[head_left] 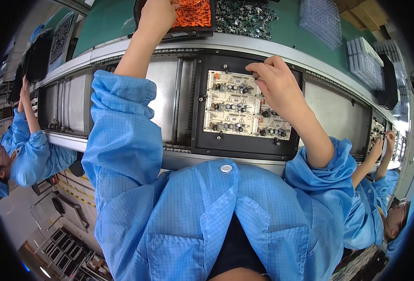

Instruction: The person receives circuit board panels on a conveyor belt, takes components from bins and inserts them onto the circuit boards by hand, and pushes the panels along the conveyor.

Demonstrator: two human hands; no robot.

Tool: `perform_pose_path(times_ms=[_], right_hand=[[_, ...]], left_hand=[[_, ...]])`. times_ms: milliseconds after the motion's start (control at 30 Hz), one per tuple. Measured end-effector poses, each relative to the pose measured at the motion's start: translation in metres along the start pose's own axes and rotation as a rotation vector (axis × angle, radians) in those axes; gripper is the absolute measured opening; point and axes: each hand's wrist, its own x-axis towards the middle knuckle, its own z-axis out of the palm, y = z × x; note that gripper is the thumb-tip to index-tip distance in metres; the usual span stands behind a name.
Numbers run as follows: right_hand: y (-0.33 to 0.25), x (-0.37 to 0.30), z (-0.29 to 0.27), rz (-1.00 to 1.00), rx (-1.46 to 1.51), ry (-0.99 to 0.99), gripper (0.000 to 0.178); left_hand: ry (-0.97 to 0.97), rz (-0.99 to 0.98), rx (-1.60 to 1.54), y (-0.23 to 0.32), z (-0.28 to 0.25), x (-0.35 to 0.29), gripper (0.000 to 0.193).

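Left hand [156,18] at tray [188,34] of orange parts [193,13], set on worktop [108,23] apparently for easy reach; grip state unclear. Right hand [279,86] over boards [232,105] (grip state cannot be told). Black pallet [244,146] beneath seemingly keeps boards level, aligned.

At your one o'clock, clear trays [320,21] stand stacked on the green bench [289,28], with cardboard [368,16] near them. White trays [363,61] sit at your two. You have one co-worker [43,161] in blue at nine, another co-worker [368,210] at four, and a rack [64,250] at eight.
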Motion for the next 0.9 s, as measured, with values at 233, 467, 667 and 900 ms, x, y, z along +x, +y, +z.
perform_pose_path(times_ms=[233, 467, 667, 900], right_hand=[[-0.003, 0.003, 0.003, -0.029, -0.123, -0.006, 0.032], [0.006, 0.007, 0.001, -0.022, -0.148, -0.031, 0.033], [0.095, 0.052, -0.019, 0.126, -0.192, 0.178, 0.03], [0.122, 0.083, 0.009, 0.066, -0.018, 0.152, 0.029]], left_hand=[[0.017, -0.025, -0.045, -0.026, 0.007, 0.006, 0.027], [-0.026, -0.025, -0.118, -0.011, -0.024, -0.003, 0.026], [-0.201, 0.035, -0.341, 0.042, -0.051, -0.071, 0.021], [-0.444, -0.003, -0.455, 0.073, -0.038, -0.147, 0.013]])
